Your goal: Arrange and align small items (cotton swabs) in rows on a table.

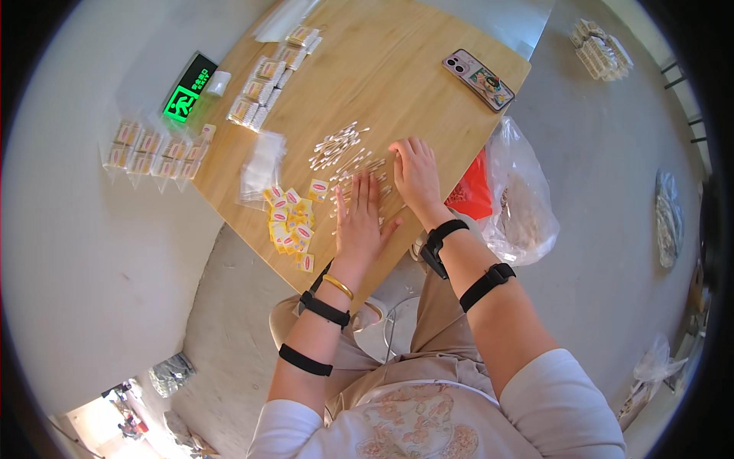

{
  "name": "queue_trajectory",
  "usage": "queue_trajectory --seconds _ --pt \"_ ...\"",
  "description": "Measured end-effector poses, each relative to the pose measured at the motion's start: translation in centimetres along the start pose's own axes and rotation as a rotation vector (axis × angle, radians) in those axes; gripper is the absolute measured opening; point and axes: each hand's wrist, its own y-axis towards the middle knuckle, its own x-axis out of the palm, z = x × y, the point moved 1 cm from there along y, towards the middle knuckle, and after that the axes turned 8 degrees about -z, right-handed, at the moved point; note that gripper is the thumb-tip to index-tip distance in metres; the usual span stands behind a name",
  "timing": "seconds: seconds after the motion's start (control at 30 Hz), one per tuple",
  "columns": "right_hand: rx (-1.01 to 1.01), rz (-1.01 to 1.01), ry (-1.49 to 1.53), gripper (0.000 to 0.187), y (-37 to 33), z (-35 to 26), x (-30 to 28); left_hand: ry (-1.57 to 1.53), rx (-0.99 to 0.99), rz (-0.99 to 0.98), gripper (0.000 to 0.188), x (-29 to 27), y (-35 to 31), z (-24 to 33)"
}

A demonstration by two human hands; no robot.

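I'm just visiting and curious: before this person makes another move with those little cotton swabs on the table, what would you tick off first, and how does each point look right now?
1. Both hands on the work: ok. The left hand and right hand lie flat, palms down, on the loose white cotton swabs.
2. Swabs on the light wooden table: ok, none seen over the edge.
3. Small yellow and red sachets within reach: ok, just left of the left hand, though near the table edge.
4. Clear plastic bags at hand: ok, beside the sachets.
5. Pink-cased phone safe: cannot tell, it sits close to the far corner.
6. Swab count: cannot tell, hands cover some.
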Motion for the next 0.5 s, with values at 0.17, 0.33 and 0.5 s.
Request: queue_trajectory --seconds 0.17,0.33,0.5 --pt "0.012 -0.007 -0.016 0.021 -0.1 0.0 0.2 -0.085 0.051 0.079 0.094 0.1 0.1 -0.6" --pt "0.014 -0.016 -0.006 0.020 -0.2 0.0 0.2 -0.132 0.019 0.079 0.095 0.8 -0.6 0.3" --pt "-0.008 -0.001 -0.015 0.019 0.0 -0.1 0.3 -0.174 -0.013 0.113 0.095 0.4 0.4 0.4"
